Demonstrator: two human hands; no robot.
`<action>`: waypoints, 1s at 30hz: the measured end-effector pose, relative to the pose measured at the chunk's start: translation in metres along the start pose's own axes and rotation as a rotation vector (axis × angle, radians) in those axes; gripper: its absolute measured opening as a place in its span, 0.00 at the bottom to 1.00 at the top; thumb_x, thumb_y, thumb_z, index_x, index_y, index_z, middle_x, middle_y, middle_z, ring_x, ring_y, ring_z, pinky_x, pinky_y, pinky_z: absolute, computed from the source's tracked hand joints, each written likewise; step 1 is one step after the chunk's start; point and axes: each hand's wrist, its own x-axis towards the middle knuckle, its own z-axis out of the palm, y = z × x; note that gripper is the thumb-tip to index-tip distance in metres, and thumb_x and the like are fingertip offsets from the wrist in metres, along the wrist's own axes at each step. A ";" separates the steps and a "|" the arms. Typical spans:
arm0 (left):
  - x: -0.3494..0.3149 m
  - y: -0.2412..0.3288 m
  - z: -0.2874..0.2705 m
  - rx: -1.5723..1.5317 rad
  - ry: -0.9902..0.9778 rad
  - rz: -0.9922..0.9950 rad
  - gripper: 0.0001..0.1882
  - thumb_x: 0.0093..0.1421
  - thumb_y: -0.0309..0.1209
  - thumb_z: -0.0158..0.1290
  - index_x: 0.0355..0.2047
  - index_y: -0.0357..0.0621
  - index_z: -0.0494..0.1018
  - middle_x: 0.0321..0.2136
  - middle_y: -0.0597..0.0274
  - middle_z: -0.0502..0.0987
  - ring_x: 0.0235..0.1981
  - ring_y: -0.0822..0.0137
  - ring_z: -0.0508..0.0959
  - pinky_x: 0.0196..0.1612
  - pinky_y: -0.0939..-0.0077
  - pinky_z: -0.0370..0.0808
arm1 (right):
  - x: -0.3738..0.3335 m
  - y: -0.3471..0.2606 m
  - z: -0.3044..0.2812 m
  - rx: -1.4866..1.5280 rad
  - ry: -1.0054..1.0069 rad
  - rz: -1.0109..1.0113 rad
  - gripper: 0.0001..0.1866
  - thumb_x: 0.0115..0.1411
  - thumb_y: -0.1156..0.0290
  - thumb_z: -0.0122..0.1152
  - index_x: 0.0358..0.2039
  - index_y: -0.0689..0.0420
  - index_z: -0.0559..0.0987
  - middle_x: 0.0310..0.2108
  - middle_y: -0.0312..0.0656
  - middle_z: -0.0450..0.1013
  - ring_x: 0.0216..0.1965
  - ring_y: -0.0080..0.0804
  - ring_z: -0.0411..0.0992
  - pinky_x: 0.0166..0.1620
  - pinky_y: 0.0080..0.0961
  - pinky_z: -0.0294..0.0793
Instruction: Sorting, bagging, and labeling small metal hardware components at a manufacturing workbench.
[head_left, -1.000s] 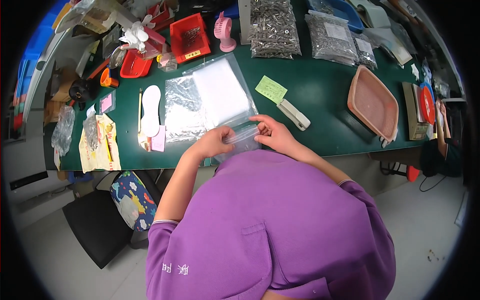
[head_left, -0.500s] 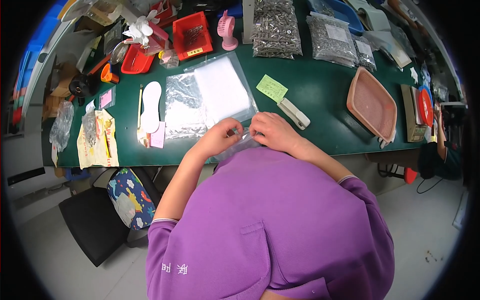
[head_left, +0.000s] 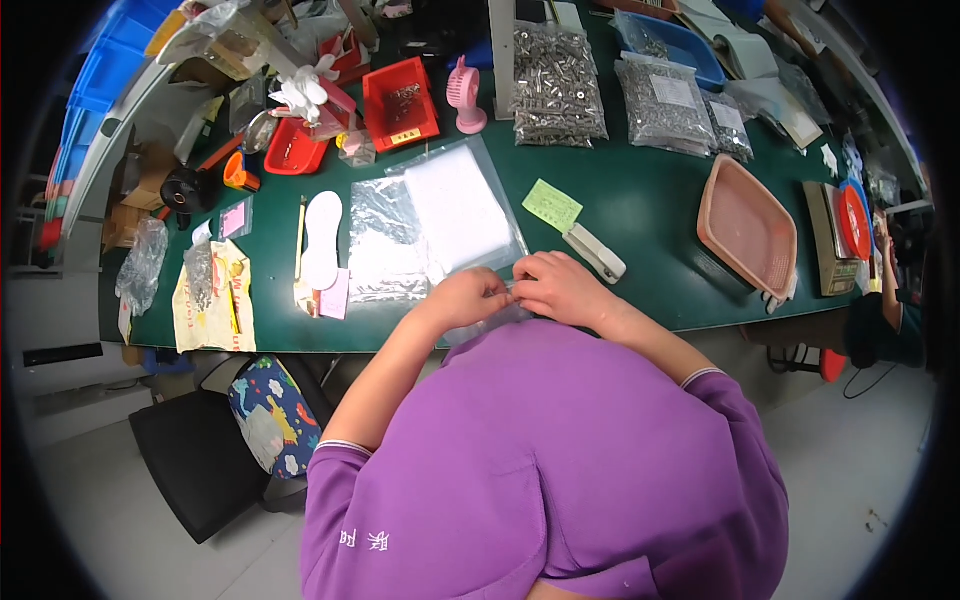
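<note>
Both hands meet at the near edge of the green surface (head_left: 650, 200), the left hand (head_left: 468, 297) and right hand (head_left: 560, 287) each with a narrow grip pinched on the top edge of a small clear plastic bag (head_left: 490, 318), which hangs just below the fingertips, partly hidden by the purple sleeve. If either pinch slips, the bag could drop off the edge. The stack of clear bags (head_left: 440, 225) lies just beyond the grip, the white stapler (head_left: 596, 252) beside the right hand.

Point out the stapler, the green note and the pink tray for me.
stapler (head_left: 596, 254): head view, middle of its white body.
green note (head_left: 552, 206): head view, centre of the paper.
pink tray (head_left: 745, 224): head view, bare inner floor.
</note>
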 end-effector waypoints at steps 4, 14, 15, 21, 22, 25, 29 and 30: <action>0.007 0.001 -0.002 -0.094 -0.072 -0.193 0.12 0.52 0.35 0.55 0.31 0.39 0.78 0.28 0.56 0.79 0.31 0.62 0.78 0.37 0.70 0.74 | 0.003 -0.002 -0.007 -0.118 -0.070 0.011 0.09 0.47 0.69 0.62 0.29 0.51 0.72 0.36 0.36 0.66 0.40 0.35 0.67 0.42 0.33 0.65; -0.032 0.041 0.012 0.110 0.174 0.048 0.05 0.51 0.29 0.51 0.25 0.41 0.72 0.28 0.53 0.74 0.31 0.49 0.76 0.33 0.57 0.73 | 0.001 -0.009 -0.021 -0.108 -0.170 -0.005 0.09 0.47 0.66 0.61 0.28 0.52 0.71 0.28 0.37 0.66 0.36 0.37 0.69 0.39 0.34 0.67; -0.037 0.044 0.014 0.117 0.227 0.062 0.04 0.51 0.28 0.50 0.27 0.41 0.71 0.29 0.53 0.73 0.31 0.49 0.76 0.32 0.57 0.72 | 0.000 -0.011 -0.021 -0.108 -0.165 -0.007 0.09 0.47 0.66 0.61 0.28 0.52 0.71 0.28 0.37 0.66 0.36 0.37 0.69 0.39 0.34 0.67; -0.055 0.060 0.009 0.237 0.199 0.152 0.09 0.51 0.26 0.49 0.35 0.42 0.68 0.32 0.54 0.70 0.30 0.49 0.75 0.30 0.56 0.73 | -0.004 -0.021 -0.021 0.121 -0.018 -0.022 0.11 0.49 0.64 0.61 0.34 0.52 0.75 0.32 0.37 0.70 0.38 0.36 0.70 0.40 0.31 0.70; -0.057 0.062 0.008 0.255 0.180 0.142 0.10 0.51 0.26 0.49 0.35 0.42 0.67 0.33 0.55 0.69 0.30 0.49 0.75 0.29 0.56 0.73 | -0.002 -0.022 -0.023 0.118 -0.016 -0.023 0.11 0.49 0.64 0.61 0.34 0.52 0.75 0.32 0.37 0.70 0.38 0.36 0.70 0.40 0.31 0.70; -0.059 0.067 0.005 0.275 0.204 0.185 0.09 0.51 0.26 0.49 0.34 0.41 0.67 0.33 0.56 0.69 0.32 0.51 0.75 0.29 0.57 0.73 | 0.004 -0.030 -0.034 0.060 -0.100 -0.011 0.11 0.49 0.64 0.61 0.33 0.52 0.76 0.32 0.37 0.70 0.37 0.36 0.70 0.40 0.31 0.70; -0.054 0.058 0.009 0.259 0.221 0.155 0.08 0.52 0.27 0.50 0.34 0.41 0.66 0.35 0.57 0.69 0.35 0.53 0.75 0.29 0.58 0.73 | 0.015 -0.031 -0.034 -0.051 -0.197 0.057 0.07 0.50 0.66 0.59 0.30 0.53 0.75 0.31 0.37 0.69 0.36 0.36 0.69 0.38 0.32 0.71; -0.054 0.055 0.011 0.240 0.260 0.116 0.09 0.52 0.27 0.51 0.34 0.41 0.66 0.36 0.57 0.69 0.36 0.53 0.75 0.30 0.58 0.73 | 0.016 -0.029 -0.032 -0.080 -0.223 0.071 0.06 0.50 0.68 0.59 0.29 0.53 0.75 0.31 0.37 0.69 0.36 0.36 0.69 0.37 0.33 0.71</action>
